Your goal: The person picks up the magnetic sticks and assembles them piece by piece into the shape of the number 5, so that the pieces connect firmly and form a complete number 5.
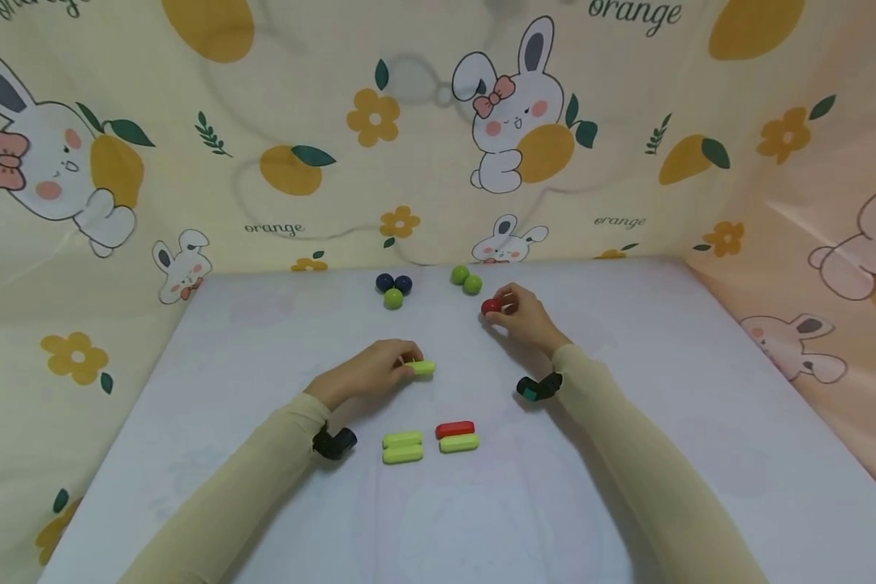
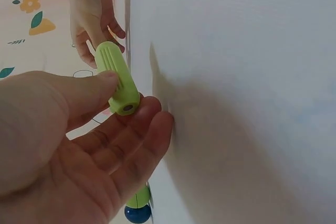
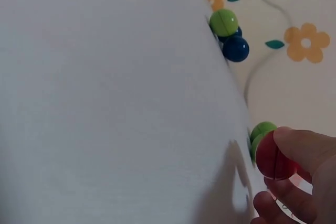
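A light green bar (image 1: 423, 368) was held above the near bars in the middle of the desk (image 1: 518, 519), pinched by the left hand (image 1: 368, 369); its thumb (image 2: 89, 90) lay along the bar's ridged side, with the other fingers curled beneath. One end showed a dark round spot. Farther off and to the right, a red ball (image 1: 491, 307) was gripped between the thumb and curled fingers of the right hand (image 1: 529, 316). Whether the ball touched the desk could not be told.

A light pinch on the ridges probably served the bar best, leaving both ends uncovered and the angle easy to correct. The ball looked smooth and likely to slip, so it called for even pressure from opposite sides, with its front left exposed.

Just beyond the right hand sat two green balls (image 1: 461, 275); to their left, two dark blue balls (image 1: 384, 282) clustered with a single green ball (image 1: 393, 299). Slow, slightly raised movements there would have spared them a rolling knock.

Nearer the person lay a pair of light green bars (image 1: 403, 455) and, beside it, a red bar (image 1: 456, 430) alongside another green bar (image 1: 459, 444).
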`<state>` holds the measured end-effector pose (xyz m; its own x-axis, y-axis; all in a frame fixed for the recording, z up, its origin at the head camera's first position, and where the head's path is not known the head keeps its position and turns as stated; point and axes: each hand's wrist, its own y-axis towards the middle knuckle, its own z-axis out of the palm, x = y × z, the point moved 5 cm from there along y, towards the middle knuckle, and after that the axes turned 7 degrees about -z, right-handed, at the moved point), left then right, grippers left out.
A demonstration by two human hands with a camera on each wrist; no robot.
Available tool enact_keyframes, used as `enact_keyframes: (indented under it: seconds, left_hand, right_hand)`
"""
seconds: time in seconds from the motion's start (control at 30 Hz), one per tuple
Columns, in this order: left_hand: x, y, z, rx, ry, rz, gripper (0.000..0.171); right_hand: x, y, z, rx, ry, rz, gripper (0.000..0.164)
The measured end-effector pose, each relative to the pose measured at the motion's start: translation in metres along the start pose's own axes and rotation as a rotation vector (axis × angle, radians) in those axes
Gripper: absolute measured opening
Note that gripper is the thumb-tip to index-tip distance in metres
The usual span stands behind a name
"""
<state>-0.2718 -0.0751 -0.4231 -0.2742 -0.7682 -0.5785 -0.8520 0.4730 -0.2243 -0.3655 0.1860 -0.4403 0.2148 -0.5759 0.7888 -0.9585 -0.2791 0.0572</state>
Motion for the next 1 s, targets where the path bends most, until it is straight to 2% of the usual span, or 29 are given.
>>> enact_keyframes:
  seconds: [0.2, 0.6, 0.8, 1.0]
  left_hand:
    - [0.003, 0.004, -0.004, 0.011, -0.016, -0.024, 0.023]
    - [0.008, 0.013, -0.008, 0.040, -0.057, -0.084, 0.024]
    - [0.008, 0.017, -0.008, 0.052, -0.086, -0.085, 0.026]
    - [0.010, 0.017, -0.009, 0.055, -0.099, -0.093, 0.026]
  right_hand:
    - [0.009, -0.008, 0.006, 0.021, 0.035, -0.011, 0.038]
    - [0.029, -0.019, 0.020, 0.060, 0.004, -0.152, 0.039]
    - [0.036, -0.024, 0.026, 0.092, -0.009, -0.185, 0.047]
    - [0.043, -0.029, 0.033, 0.142, -0.024, -0.218, 0.043]
